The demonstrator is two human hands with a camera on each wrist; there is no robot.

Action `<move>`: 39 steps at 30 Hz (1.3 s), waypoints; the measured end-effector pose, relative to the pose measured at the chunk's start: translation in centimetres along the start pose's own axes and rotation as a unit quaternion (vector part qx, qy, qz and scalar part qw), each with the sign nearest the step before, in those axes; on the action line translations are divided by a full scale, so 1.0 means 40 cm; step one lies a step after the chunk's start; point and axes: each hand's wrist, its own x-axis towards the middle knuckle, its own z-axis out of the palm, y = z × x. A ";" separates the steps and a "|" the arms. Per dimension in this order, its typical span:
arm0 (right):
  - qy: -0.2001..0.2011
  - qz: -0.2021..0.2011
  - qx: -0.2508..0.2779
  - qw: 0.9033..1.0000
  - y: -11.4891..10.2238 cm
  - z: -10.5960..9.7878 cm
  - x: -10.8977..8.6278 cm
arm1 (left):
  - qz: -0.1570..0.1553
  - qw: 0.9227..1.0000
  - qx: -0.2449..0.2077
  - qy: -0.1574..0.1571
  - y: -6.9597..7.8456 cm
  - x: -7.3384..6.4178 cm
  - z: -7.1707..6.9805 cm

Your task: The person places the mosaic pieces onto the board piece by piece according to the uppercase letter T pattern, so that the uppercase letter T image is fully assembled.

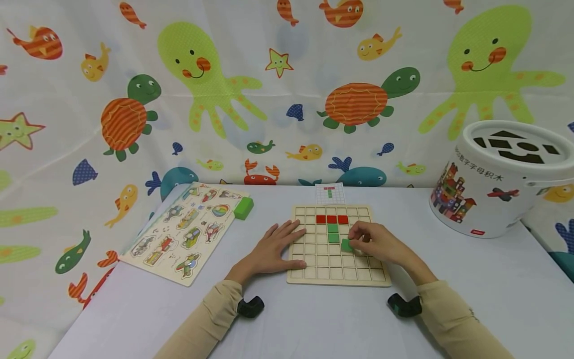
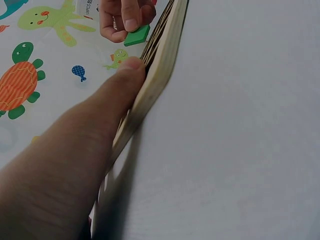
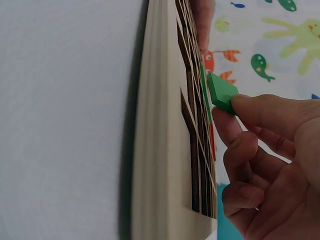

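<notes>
A wooden grid board (image 1: 317,273) lies on the white table, with three red square tiles (image 1: 331,219) in a row near its far edge. Below the middle red one, two green tiles (image 1: 333,238) sit in line. My right hand (image 1: 378,243) pinches another green square tile (image 3: 221,93) between thumb and fingertip, over the board just right of that green column. My left hand (image 1: 273,249) rests at the board's left edge, fingers spread and the thumb (image 2: 131,70) on the near left part of the frame.
Behind the board lies a small pattern card (image 1: 330,194) with a red and green T shape. To the left are a wooden picture puzzle (image 1: 190,229) and a green block (image 1: 243,208) at its corner. A white bucket (image 1: 498,184) with a shape-sorter lid stands at the right.
</notes>
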 end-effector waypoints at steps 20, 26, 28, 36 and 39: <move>-0.011 -0.026 0.007 1.000 -0.015 0.030 0.020 | -0.001 1.000 0.003 -0.001 0.001 -0.001 0.001; -0.015 -0.020 -0.002 1.000 -0.025 0.037 0.026 | -0.002 1.000 0.003 0.000 0.001 -0.002 0.002; -0.015 -0.020 -0.006 1.000 -0.026 0.040 0.027 | -0.001 1.000 0.003 0.001 0.001 -0.002 0.002; -0.016 -0.014 -0.015 1.000 -0.030 0.048 0.031 | 0.000 1.000 0.002 -0.001 0.000 0.002 0.000; -0.015 -0.011 -0.019 1.000 -0.033 0.050 0.032 | -0.001 1.000 0.003 -0.001 0.000 0.003 0.000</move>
